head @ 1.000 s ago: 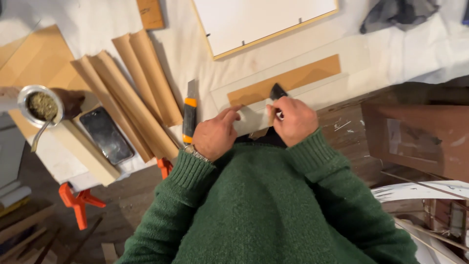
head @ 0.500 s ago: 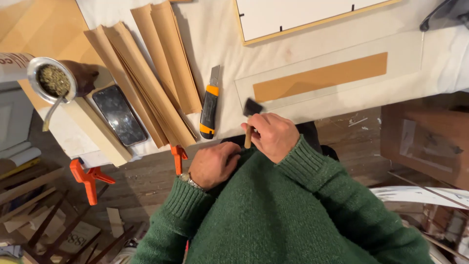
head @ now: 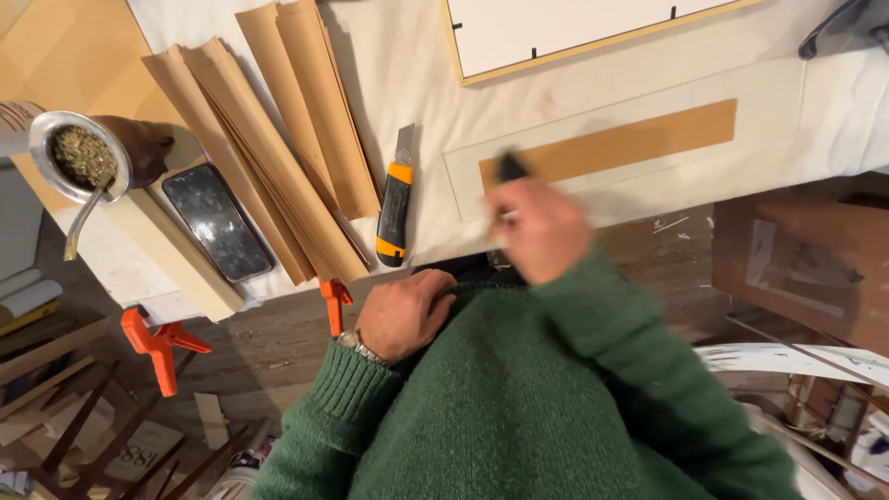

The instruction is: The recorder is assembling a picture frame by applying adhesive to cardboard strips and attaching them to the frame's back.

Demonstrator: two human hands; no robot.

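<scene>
My right hand (head: 542, 227) is blurred with motion at the table's near edge and grips a small dark-tipped tool (head: 509, 168), its tip over the left end of a brown strip (head: 616, 145) set in a white mat board (head: 639, 185). My left hand (head: 406, 313) rests closed against my green sweater, below the table edge, holding nothing I can see; a watch sits on its wrist. An orange and black utility knife (head: 395, 202) lies on the white cloth left of the right hand.
Folded brown paper strips (head: 278, 139) fan out on the left. A dark phone (head: 216, 222), a wooden block (head: 171, 255) and a metal cup of herbs with a straw (head: 83, 157) sit further left. Orange clamps (head: 159, 344) grip the edge. A framed white panel (head: 574, 32) lies behind.
My right hand has lifted from my chest up to the mat board with the tool. My left hand dropped from the table edge to my sweater. The view tilted down and left.
</scene>
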